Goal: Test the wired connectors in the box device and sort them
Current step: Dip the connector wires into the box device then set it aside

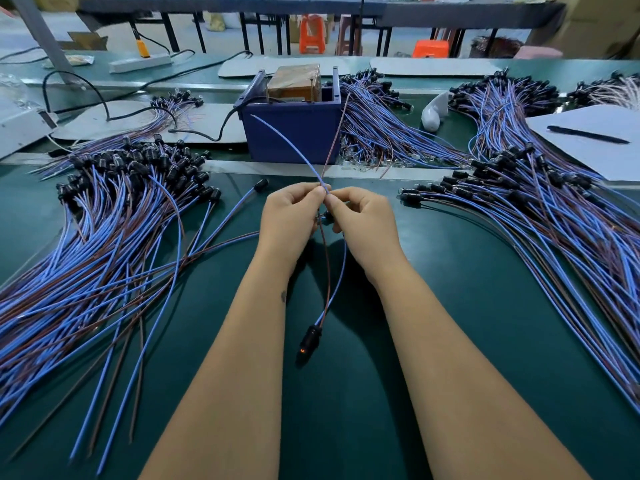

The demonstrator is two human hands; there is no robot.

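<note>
On the green table [450, 341], large heaps of blue-and-brown wired connectors lie to the left [114, 237] and right [540, 216], with the blue box device [294, 133] standing at the far middle between them. Just in front of the box, the left hand [291, 220] and right hand [363, 220] meet, fingertips pressed together and pinching 1 wired connector [310, 341] by its 2 wires. Its blue and brown ends rise toward the box, and its black plug hangs low between the forearms, a small orange light glowing at its tip.
</note>
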